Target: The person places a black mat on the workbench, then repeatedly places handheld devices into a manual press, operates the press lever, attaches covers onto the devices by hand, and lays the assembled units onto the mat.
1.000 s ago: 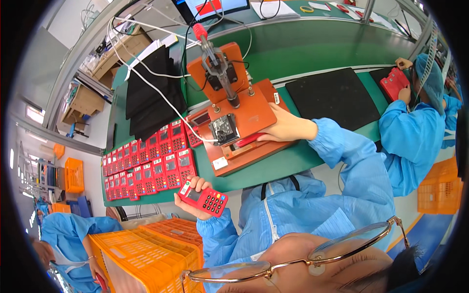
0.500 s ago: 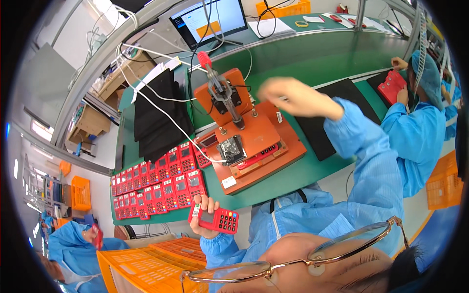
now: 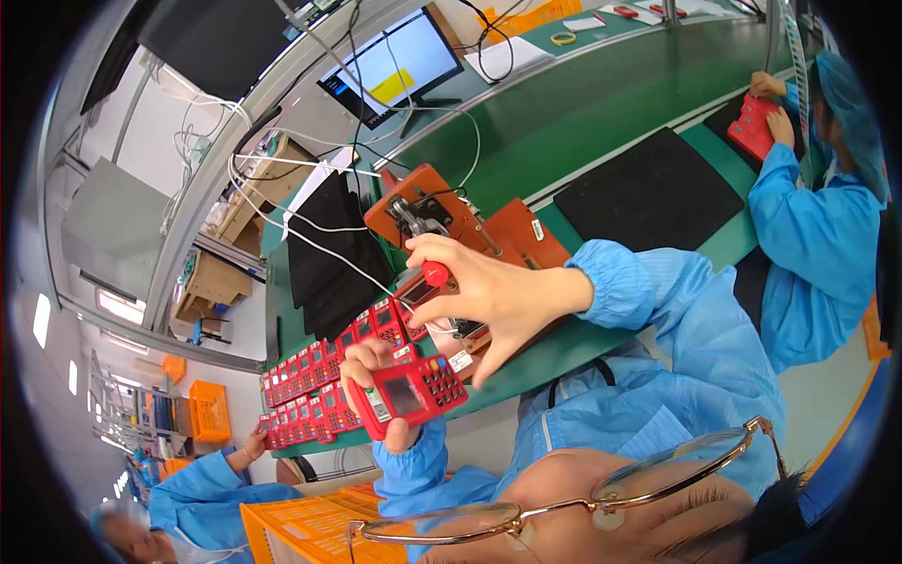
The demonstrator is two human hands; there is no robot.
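Observation:
My left hand [image 3: 376, 381] grips a red card payment terminal [image 3: 411, 393], its screen and keypad turned up, in front of the bench. My right hand [image 3: 498, 296] is spread over an orange test fixture [image 3: 537, 235] with a toggle clamp [image 3: 418, 218]. The clamp lever's red knob [image 3: 435, 274] shows between its parted fingers; whether they touch it I cannot tell. This hand hides most of the fixture's middle and its lid. Left of the fixture, similar red terminals [image 3: 305, 376] lie in two rows on the green bench.
Black mats [image 3: 648, 193] lie right of the fixture, and a black cloth [image 3: 329, 254] lies left of it. A monitor [image 3: 395, 70] stands behind, with hanging cables. Co-workers flank me: one hand [image 3: 252, 446] is at the terminal rows, another person holds a red part [image 3: 752, 130]. An orange crate [image 3: 301, 526] stands nearby.
My right hand has come left from beside the fixture to the clamp knob. The lever now leans toward me. My left hand has raised the terminal. A co-worker's hand has reached the rows.

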